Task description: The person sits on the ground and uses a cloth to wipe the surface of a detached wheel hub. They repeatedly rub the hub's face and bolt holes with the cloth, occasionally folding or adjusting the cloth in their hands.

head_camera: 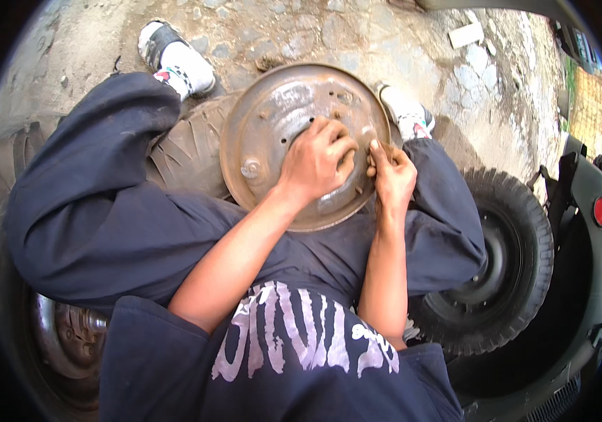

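A rusty round metal brake backing plate [258, 118] lies tilted across my lap, with small holes and raised spots on its face. My left hand [319, 158] is over the middle of the plate, fingers curled; its palm side is hidden, so I cannot see whether it holds anything. Near the plate's right rim, my right hand [393, 169] has its thumb and fingers pinched together. Whether a small part sits between those fingertips is too small to tell. A round boss [250, 169] shows at the plate's lower left.
Beneath my legs lies a large treaded tyre [190, 150]. A wheel with a black tyre [517, 253] stands at the right, beside a dark green vehicle body [596, 184] with a red reflector. Rusty hub parts [71, 337] are at lower left. Stony ground [301, 31] extends ahead, with a pale block [465, 35].
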### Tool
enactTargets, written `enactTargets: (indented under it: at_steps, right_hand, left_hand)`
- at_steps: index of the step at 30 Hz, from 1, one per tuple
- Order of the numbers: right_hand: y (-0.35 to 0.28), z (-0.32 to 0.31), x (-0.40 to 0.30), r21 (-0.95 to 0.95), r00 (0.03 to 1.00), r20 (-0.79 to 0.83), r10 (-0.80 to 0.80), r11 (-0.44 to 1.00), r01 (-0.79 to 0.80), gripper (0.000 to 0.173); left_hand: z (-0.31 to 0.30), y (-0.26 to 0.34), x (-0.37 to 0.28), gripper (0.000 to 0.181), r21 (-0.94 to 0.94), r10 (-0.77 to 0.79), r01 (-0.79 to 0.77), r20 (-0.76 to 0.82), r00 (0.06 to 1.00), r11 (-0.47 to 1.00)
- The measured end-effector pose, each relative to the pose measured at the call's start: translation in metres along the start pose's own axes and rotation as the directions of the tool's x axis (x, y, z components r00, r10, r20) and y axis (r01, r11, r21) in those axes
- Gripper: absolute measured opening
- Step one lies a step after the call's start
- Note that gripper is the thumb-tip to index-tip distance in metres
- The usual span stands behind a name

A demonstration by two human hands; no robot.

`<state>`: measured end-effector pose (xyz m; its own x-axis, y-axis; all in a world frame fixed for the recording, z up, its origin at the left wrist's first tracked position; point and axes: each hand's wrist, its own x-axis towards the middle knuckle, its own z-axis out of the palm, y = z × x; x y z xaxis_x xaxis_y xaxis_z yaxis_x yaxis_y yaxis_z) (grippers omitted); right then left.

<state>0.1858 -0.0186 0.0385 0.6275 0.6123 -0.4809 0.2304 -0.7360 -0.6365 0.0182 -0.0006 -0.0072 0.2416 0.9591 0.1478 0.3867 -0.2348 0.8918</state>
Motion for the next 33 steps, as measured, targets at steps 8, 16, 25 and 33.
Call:
enactTargets:
  at_steps: [8, 16, 25, 33]
  right_hand:
    - [0.014, 0.0, -0.008, 0.06, 1.0, -0.006, -0.03, 0.998, 0.03, 0.035]
    - [0.021, -0.002, -0.011, 0.146, 1.0, -0.025, 0.017, 0.989, -0.013, 0.042]
    - [0.008, -0.003, -0.015, 0.266, 0.994, 0.063, 0.09, 0.958, -0.104, 0.039]
    - [0.01, 0.0, -0.005, 0.159, 1.0, 0.01, 0.008, 0.987, -0.01, 0.031]
  left_hand:
    - [0.0, 0.009, -0.003, 0.018, 0.0, -0.028, 0.028, 0.046, 0.999, 1.0]
    - [-0.001, 0.007, -0.001, 0.014, 0.016, -0.016, 0.015, 0.063, 0.998, 1.0]
    - [-0.002, 0.008, -0.005, 0.014, 0.031, 0.016, -0.019, 0.07, 0.997, 0.999]
    - [-0.004, 0.007, -0.005, 0.015, 0.05, 0.022, -0.027, 0.102, 0.995, 0.998]
